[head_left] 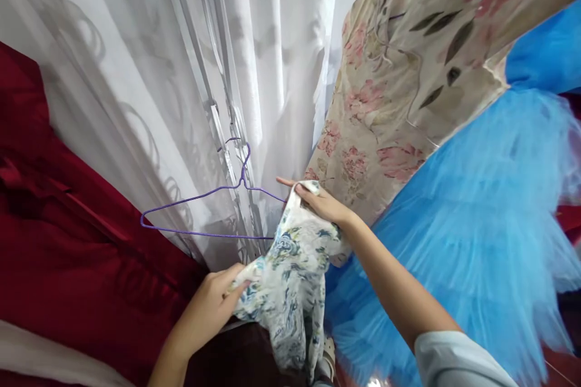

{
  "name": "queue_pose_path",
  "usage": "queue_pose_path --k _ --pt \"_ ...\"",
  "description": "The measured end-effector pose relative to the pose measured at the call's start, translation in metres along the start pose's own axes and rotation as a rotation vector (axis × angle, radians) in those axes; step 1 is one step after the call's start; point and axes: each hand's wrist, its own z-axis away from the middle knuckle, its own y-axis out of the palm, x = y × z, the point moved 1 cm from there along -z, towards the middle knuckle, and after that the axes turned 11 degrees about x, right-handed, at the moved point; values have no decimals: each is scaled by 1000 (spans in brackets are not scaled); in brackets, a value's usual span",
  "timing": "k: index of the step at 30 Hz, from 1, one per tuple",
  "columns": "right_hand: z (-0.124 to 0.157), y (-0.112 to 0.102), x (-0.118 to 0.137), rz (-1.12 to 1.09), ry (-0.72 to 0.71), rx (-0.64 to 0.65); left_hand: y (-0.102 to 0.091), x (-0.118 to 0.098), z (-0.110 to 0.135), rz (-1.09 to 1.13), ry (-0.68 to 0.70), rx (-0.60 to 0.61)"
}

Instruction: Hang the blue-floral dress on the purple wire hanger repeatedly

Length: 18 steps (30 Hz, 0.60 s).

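Note:
My right hand grips the top edge of a white garment with a blue floral print, right where a purple wire hanger meets the cloth. My left hand is closed on the garment's lower left edge. The hanger hangs in front of a white sheer curtain, with its hook up and its right end hidden behind the garment. The garment droops down between my two hands.
A dark red cloth covers the left side. To the right hang a beige fabric with pink flowers and a bright blue tulle skirt. A pale sleeve covers my right upper arm.

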Motion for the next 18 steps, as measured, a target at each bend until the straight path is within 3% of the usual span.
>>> queue_pose_path --k 4,8,12,15,18 --pt "-28 17 12 -86 -45 198 -46 27 27 -190 17 -52" --pt "-29 13 19 -7 -99 210 -88 74 43 -460 -26 16" --pt "-31 6 20 6 -32 218 -141 106 45 -593 -112 -122" --pt "-33 5 20 -2 0 212 -180 102 38 -631 -116 -228" --pt "-33 4 23 0 14 186 -202 76 23 -597 -59 -295"
